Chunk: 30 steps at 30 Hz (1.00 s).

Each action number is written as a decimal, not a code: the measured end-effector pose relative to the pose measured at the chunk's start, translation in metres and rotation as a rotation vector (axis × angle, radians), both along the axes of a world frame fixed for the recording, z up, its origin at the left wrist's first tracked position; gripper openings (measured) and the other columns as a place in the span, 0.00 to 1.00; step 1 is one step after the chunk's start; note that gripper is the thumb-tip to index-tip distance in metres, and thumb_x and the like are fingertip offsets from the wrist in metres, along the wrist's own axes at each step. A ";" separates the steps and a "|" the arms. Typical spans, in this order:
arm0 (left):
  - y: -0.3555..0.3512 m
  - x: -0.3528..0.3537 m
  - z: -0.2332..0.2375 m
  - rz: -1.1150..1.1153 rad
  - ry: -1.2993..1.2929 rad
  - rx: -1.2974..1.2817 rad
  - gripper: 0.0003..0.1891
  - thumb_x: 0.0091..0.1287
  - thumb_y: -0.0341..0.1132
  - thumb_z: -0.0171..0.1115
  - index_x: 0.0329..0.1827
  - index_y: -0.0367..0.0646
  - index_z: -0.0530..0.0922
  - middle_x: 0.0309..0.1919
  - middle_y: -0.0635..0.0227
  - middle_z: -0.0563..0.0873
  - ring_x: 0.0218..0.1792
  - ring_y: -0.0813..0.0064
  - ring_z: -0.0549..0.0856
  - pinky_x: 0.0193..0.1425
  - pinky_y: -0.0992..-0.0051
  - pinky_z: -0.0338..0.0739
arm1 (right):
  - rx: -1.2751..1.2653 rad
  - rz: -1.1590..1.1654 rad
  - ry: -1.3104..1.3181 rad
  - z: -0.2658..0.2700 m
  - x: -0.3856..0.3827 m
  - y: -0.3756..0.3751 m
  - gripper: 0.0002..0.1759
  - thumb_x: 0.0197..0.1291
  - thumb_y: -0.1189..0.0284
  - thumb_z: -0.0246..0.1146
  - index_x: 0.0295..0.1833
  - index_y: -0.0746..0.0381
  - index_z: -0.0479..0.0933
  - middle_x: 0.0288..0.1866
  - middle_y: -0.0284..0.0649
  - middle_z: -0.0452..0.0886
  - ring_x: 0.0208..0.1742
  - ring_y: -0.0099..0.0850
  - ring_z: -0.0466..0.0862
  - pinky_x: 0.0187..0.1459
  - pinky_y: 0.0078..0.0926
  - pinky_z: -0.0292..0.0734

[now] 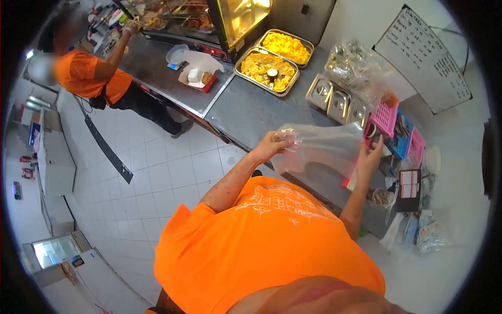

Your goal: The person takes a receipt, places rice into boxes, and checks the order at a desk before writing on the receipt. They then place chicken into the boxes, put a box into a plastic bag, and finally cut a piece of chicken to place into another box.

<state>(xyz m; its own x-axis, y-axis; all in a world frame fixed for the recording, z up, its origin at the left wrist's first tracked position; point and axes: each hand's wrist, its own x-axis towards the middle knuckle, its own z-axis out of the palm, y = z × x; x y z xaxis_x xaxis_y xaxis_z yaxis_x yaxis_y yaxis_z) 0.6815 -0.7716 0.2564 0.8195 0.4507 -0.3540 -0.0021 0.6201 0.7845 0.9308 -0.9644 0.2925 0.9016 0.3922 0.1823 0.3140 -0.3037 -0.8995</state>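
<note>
The clear plastic bag [327,146] is stretched between both hands, above the near edge of the grey counter [230,107]. The left hand [273,146] pinches its gathered left end between thumb and fingers. The right hand [370,155] is at the bag's right end with its fingers parted; whether any of them grip the film, I cannot tell. A red-and-white item [350,180] shows below that hand, partly hidden.

The space past the bag is crowded. Just beyond its right half stand the lidded steel containers [339,102] in a row, with a heap of clear packaging [355,65] behind them. To the right, close to the right hand, are a pink basket [385,119], a blue basket [401,137] and a second pink basket [416,146] — then, nearer, a clear cup [381,197] and a dark rectangular object [409,190] with a pale label.

Farther off, two steel trays hold yellow food: the near tray [267,72], with a white-topped item standing in it, and the far tray [286,47]. Left of them, an open red-and-white box [198,79] sits before the lit display case [209,23]. At far left a co-worker [94,78] in orange reaches toward the case, well apart from the bag. A whiteboard [422,58] leans at far right.
</note>
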 end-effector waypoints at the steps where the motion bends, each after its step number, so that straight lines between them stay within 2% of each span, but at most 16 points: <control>1: -0.002 -0.003 0.003 -0.010 -0.082 0.138 0.12 0.61 0.33 0.66 0.45 0.38 0.82 0.34 0.69 0.85 0.33 0.80 0.82 0.38 0.76 0.77 | -0.085 -0.030 -0.483 0.005 -0.012 0.008 0.20 0.61 0.60 0.64 0.48 0.65 0.77 0.32 0.34 0.78 0.25 0.21 0.73 0.30 0.23 0.70; 2: -0.004 -0.005 0.005 -0.019 -0.161 0.278 0.11 0.60 0.32 0.67 0.44 0.39 0.82 0.35 0.69 0.85 0.34 0.81 0.82 0.37 0.77 0.76 | -0.161 -0.065 -0.965 0.008 -0.026 0.017 0.19 0.58 0.61 0.66 0.48 0.63 0.78 0.35 0.35 0.79 0.25 0.22 0.71 0.30 0.25 0.70; 4: -0.022 0.012 -0.004 -0.006 -0.106 0.387 0.12 0.58 0.30 0.67 0.44 0.38 0.82 0.35 0.69 0.85 0.35 0.82 0.82 0.38 0.78 0.76 | -0.196 0.517 -0.092 -0.008 -0.070 0.030 0.16 0.54 0.62 0.68 0.33 0.65 0.79 0.24 0.36 0.77 0.23 0.24 0.72 0.28 0.25 0.69; 6: -0.039 0.020 -0.003 0.001 -0.051 0.493 0.12 0.56 0.28 0.67 0.44 0.38 0.82 0.35 0.68 0.85 0.36 0.83 0.81 0.39 0.78 0.76 | -0.232 0.740 0.176 -0.019 -0.096 0.048 0.16 0.52 0.63 0.68 0.26 0.65 0.77 0.18 0.39 0.76 0.24 0.29 0.76 0.28 0.32 0.69; 9: -0.036 0.025 -0.001 0.012 -0.058 0.774 0.08 0.55 0.28 0.68 0.36 0.36 0.81 0.28 0.72 0.82 0.31 0.84 0.78 0.32 0.79 0.73 | -0.206 0.664 0.124 -0.028 -0.081 0.051 0.16 0.54 0.64 0.66 0.25 0.65 0.74 0.19 0.44 0.76 0.22 0.37 0.77 0.27 0.36 0.68; 10: -0.023 0.017 -0.012 0.054 -0.073 0.937 0.07 0.54 0.28 0.68 0.34 0.35 0.81 0.26 0.72 0.81 0.28 0.84 0.77 0.29 0.79 0.72 | -0.275 0.532 -0.172 -0.011 -0.071 0.047 0.16 0.55 0.64 0.66 0.25 0.65 0.73 0.19 0.46 0.76 0.22 0.39 0.77 0.27 0.37 0.68; 12: 0.018 -0.019 -0.006 0.252 0.319 0.790 0.03 0.54 0.27 0.66 0.28 0.37 0.79 0.21 0.74 0.78 0.23 0.84 0.74 0.25 0.81 0.68 | -0.358 0.273 -0.519 0.017 -0.031 0.028 0.18 0.56 0.63 0.65 0.24 0.65 0.71 0.20 0.48 0.75 0.23 0.44 0.77 0.27 0.40 0.67; 14: 0.061 -0.051 -0.042 0.594 0.057 0.577 0.03 0.53 0.25 0.64 0.24 0.39 0.78 0.18 0.76 0.74 0.20 0.85 0.72 0.23 0.83 0.64 | -0.365 0.146 -0.570 0.019 0.000 0.018 0.19 0.56 0.63 0.65 0.23 0.65 0.70 0.19 0.48 0.75 0.23 0.46 0.77 0.27 0.42 0.67; 18: 0.049 -0.040 -0.006 0.696 -0.158 0.344 0.05 0.53 0.25 0.64 0.21 0.40 0.77 0.15 0.78 0.71 0.19 0.87 0.69 0.22 0.84 0.60 | -0.365 0.252 -0.566 0.039 -0.011 0.015 0.25 0.46 0.60 0.72 0.47 0.60 0.74 0.43 0.48 0.78 0.44 0.46 0.79 0.45 0.39 0.72; 19: 0.039 -0.034 0.012 0.684 0.028 0.503 0.05 0.54 0.26 0.63 0.22 0.38 0.77 0.16 0.77 0.71 0.19 0.85 0.70 0.22 0.82 0.62 | -0.229 0.279 -0.652 0.047 -0.024 0.017 0.36 0.41 0.61 0.75 0.58 0.58 0.72 0.52 0.47 0.76 0.51 0.46 0.77 0.52 0.37 0.72; 21: 0.009 -0.009 0.040 0.719 0.227 0.923 0.06 0.57 0.29 0.62 0.25 0.36 0.78 0.18 0.75 0.73 0.21 0.83 0.73 0.24 0.80 0.65 | -0.077 0.646 -0.279 0.037 -0.037 0.012 0.57 0.34 0.60 0.79 0.71 0.56 0.56 0.68 0.46 0.63 0.65 0.50 0.67 0.66 0.39 0.62; 22: -0.011 0.008 0.051 0.766 0.235 1.190 0.07 0.58 0.31 0.62 0.26 0.35 0.79 0.18 0.72 0.75 0.23 0.82 0.75 0.25 0.78 0.68 | -0.075 0.649 -0.279 0.042 -0.054 0.018 0.57 0.34 0.60 0.79 0.71 0.56 0.56 0.68 0.46 0.63 0.65 0.50 0.67 0.66 0.39 0.62; 24: -0.044 0.024 0.075 0.291 0.201 1.128 0.07 0.59 0.33 0.62 0.32 0.37 0.79 0.26 0.66 0.81 0.28 0.74 0.81 0.31 0.72 0.74 | -0.139 0.565 -0.603 0.054 -0.091 0.028 0.40 0.43 0.64 0.75 0.63 0.60 0.67 0.55 0.49 0.75 0.55 0.47 0.77 0.56 0.40 0.71; 25: -0.057 0.021 0.074 0.295 0.199 1.129 0.07 0.59 0.33 0.62 0.32 0.37 0.79 0.26 0.66 0.81 0.28 0.74 0.81 0.31 0.72 0.74 | -0.139 0.566 -0.607 0.043 -0.081 0.023 0.40 0.43 0.64 0.75 0.63 0.60 0.67 0.55 0.49 0.75 0.55 0.47 0.77 0.56 0.40 0.71; 27: -0.074 0.022 0.073 0.132 0.566 1.632 0.07 0.58 0.32 0.61 0.39 0.42 0.78 0.36 0.63 0.84 0.31 0.63 0.84 0.33 0.67 0.77 | -0.411 0.328 -0.486 0.015 -0.046 0.013 0.20 0.55 0.69 0.67 0.53 0.62 0.74 0.36 0.49 0.81 0.40 0.46 0.82 0.44 0.42 0.76; 30: -0.056 0.009 0.000 0.111 0.656 1.690 0.11 0.58 0.30 0.59 0.44 0.43 0.75 0.42 0.62 0.83 0.38 0.54 0.83 0.36 0.61 0.78 | -0.202 0.182 -0.414 0.019 -0.036 -0.017 0.08 0.59 0.73 0.57 0.44 0.59 0.77 0.27 0.47 0.79 0.30 0.47 0.80 0.40 0.45 0.74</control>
